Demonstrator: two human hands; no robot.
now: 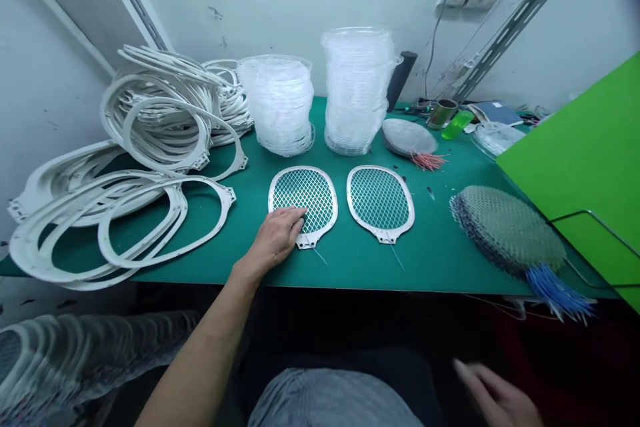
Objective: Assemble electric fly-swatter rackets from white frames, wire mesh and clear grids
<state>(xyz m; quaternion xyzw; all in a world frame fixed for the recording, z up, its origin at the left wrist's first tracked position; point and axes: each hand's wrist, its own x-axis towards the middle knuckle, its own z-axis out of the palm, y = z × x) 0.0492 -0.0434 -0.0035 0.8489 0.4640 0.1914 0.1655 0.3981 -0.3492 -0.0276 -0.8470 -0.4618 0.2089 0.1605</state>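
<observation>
My left hand (276, 237) lies on the lower left of a white racket-shaped plastic frame (306, 191) strung with wire mesh, its fingers across the rim and mesh. A thin wire sticks out from that frame's neck. To its right, a matching mesh frame (379, 199) lies flat on the green mat (440, 263), apart from my hand. My right hand (495, 395) is blurred below the mat's front edge, fingers apart, holding nothing visible. Its nearest object is a grey mesh bundle (507, 230) with blue wire ends.
Loose white frames (165, 120) pile up at left, beside stacks of clear plastic rings (277, 103) (357, 90). A grey mesh disc (407, 137) has pink wire ends. A bright green board (575, 160) juts in at right. More stacked frames (75, 360) sit low at left.
</observation>
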